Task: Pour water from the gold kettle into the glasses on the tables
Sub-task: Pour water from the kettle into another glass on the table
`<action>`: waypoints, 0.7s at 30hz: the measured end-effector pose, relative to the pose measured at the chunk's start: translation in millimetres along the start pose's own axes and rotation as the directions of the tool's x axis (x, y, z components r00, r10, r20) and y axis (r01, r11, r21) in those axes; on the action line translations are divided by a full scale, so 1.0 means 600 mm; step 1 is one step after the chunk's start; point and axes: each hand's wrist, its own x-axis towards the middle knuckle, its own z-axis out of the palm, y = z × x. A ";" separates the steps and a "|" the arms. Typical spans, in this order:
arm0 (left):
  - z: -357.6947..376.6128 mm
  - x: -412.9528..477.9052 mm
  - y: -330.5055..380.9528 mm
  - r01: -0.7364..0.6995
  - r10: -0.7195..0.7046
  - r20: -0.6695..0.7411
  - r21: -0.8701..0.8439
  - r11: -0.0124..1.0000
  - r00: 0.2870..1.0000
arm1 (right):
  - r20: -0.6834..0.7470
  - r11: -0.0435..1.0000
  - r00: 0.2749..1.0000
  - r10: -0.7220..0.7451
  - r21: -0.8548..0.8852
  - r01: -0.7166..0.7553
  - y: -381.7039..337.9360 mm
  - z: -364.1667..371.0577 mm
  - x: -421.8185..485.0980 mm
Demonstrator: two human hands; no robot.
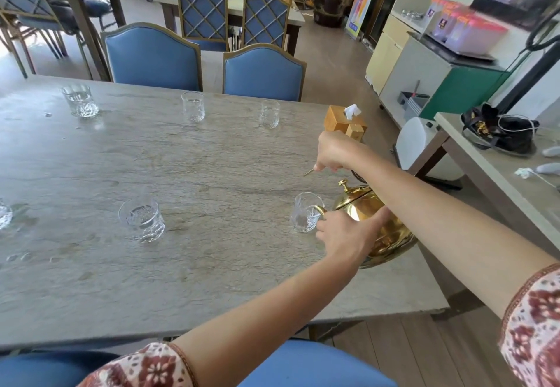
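The gold kettle (pixel 378 223) is tilted over the stone table's (pixel 212 265) near right part, its curved spout resting at the rim of a cut glass (pixel 304 214). My right hand (pixel 336 152) grips the kettle's handle from above. My left hand (pixel 348 232) presses flat against the kettle's front, beside the spout. Several more glasses stand on the table: one at near centre (pixel 142 220) holding water, one at far left (pixel 79 100) holding water, one at far centre (pixel 193 106) and one at far right (pixel 269 113).
A wooden tissue box (pixel 342 121) sits at the table's far right edge. Two blue chairs (pixel 151 56) stand along the far side, another blue chair seat (pixel 303 362) right below me. A second table (pixel 500 174) with a black bag lies to the right.
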 end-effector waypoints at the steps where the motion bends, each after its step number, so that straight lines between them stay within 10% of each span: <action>1: -0.001 0.001 -0.001 -0.002 0.002 0.004 0.004 1.000 1.000 | -0.009 1.000 1.000 0.002 -0.001 -0.002 -0.002 0.001 0.000; 21: -0.016 0.002 -0.002 0.033 -0.032 0.054 -0.024 0.999 0.998 | -0.078 0.997 0.997 -0.023 -0.076 0.017 -0.004 0.016 0.008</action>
